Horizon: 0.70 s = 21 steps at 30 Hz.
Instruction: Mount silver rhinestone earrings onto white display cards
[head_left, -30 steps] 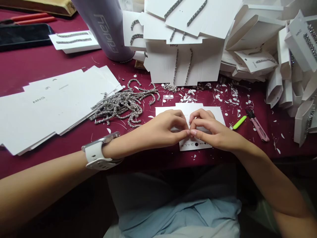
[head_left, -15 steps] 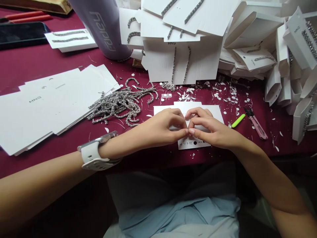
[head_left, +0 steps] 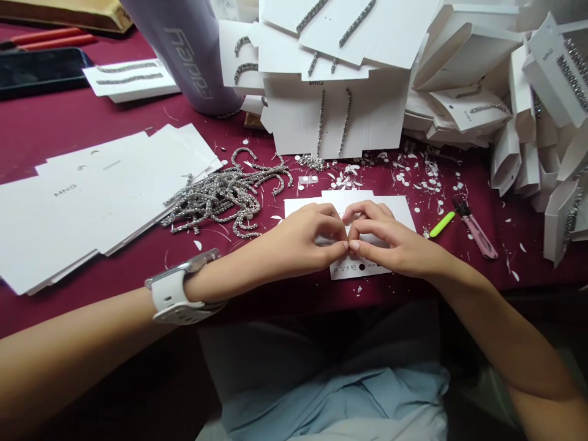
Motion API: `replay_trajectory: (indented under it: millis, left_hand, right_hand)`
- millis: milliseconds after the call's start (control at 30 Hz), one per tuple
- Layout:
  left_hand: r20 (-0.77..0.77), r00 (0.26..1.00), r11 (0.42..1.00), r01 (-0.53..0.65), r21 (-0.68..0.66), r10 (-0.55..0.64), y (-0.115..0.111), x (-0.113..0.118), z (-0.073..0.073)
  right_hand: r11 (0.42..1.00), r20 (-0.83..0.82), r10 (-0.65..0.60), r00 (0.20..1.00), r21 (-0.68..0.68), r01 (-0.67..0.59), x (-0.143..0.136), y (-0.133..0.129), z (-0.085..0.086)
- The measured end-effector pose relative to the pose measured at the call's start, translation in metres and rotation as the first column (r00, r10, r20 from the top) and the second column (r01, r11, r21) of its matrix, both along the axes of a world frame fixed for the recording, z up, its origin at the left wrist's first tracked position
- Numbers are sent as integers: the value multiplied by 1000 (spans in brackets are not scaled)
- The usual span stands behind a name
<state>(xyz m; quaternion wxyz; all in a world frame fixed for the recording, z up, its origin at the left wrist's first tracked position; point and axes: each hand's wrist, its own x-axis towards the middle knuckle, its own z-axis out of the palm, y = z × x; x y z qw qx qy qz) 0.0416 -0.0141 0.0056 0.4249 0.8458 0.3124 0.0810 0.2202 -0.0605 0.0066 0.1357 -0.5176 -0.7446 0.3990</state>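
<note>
Near the desk's (head_left: 68, 131) front edge, a white card (head_left: 399, 211) lies flat; left hand (head_left: 305, 242) and right hand (head_left: 390, 242) pinch closed on it, fingertips meeting. Paper scraps (head_left: 413, 174) litter the maroon cloth behind.

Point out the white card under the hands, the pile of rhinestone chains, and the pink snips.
white card (head_left: 399, 211), head view, bare upper right corner.
pile of rhinestone chains (head_left: 220, 196), head view, middle of pile.
pink snips (head_left: 480, 236), head view, handle.

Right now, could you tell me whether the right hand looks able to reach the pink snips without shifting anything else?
Probably yes: the pink snips lie on bare cloth just right of the right hand, nothing between them, though its fingers are busy on the white card.
</note>
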Motion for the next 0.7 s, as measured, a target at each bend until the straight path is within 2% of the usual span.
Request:
replay_trajectory:
  millis: [400,567,700]
  left_hand:
    - [-33,999,999,-36,15,37,0,4,1]
    - [101,995,997,10,78,-18,-1,-2,-6]
    - [209,978,983,-36,181,-3,-4,-8,-13]
  right_hand:
    - [1000,-22,-18,1000,0,18,-1,1,-1]
    - [999,-52,-19,998,37,21,2,2,-2]
    - [994,-229,-85,970,48,99,5,1,-2]
